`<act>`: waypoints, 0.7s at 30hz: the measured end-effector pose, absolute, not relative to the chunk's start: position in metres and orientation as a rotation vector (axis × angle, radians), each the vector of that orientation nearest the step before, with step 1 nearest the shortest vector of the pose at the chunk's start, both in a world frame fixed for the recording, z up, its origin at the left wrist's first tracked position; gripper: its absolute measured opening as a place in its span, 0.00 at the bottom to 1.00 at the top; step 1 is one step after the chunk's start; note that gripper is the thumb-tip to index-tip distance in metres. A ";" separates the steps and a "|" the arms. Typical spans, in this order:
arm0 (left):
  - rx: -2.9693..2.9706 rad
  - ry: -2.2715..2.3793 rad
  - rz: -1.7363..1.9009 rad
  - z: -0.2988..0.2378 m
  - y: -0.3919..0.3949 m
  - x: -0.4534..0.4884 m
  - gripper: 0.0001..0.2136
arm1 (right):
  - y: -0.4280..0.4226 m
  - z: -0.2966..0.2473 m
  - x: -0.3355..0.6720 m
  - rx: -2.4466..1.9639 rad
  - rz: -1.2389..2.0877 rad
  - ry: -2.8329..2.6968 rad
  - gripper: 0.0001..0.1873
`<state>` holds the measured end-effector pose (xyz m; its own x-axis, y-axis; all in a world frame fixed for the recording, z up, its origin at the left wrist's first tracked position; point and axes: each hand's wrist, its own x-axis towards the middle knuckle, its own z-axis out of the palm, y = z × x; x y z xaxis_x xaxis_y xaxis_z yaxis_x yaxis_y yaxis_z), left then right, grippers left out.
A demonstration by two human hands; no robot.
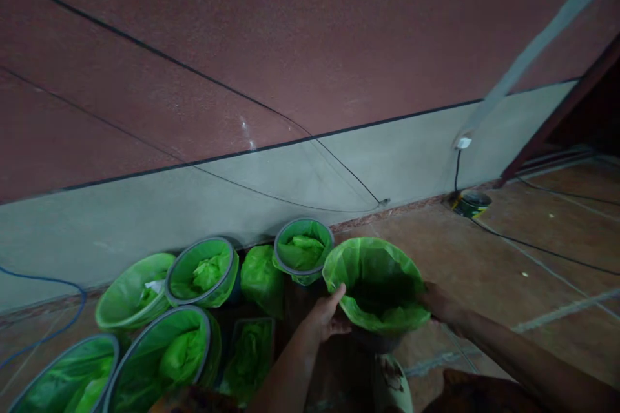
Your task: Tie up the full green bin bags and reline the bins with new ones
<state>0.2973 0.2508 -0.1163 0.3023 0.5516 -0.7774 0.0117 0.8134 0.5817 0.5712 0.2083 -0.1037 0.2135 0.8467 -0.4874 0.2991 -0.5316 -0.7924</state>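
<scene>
Left hand (329, 319) and right hand (434, 303) grip a round, green-plastic-lined bin (387, 321) between them; left of it, grey-rimmed round bins (304, 271) hold crumpled green plastic (183, 357).

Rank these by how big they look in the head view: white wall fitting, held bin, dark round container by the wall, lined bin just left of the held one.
1. Held bin (nearer the camera, so real size is unsure)
2. Lined bin
3. Dark round container
4. White wall fitting
</scene>
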 end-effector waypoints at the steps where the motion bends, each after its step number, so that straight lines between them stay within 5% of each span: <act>1: 0.546 1.211 0.361 -0.118 0.259 0.299 0.33 | 0.213 -0.110 0.576 -1.937 1.326 -1.014 0.06; 7: 0.390 1.481 0.540 -0.145 0.296 0.282 0.39 | 0.246 -0.150 0.596 -2.050 1.234 -0.830 0.05; 16: 0.189 1.728 0.818 -0.184 0.371 0.249 0.14 | 0.273 -0.173 0.607 -2.133 1.102 -0.714 0.04; 21: 0.225 1.797 0.820 -0.190 0.343 0.243 0.05 | 0.287 -0.163 0.614 -2.066 1.138 -0.574 0.05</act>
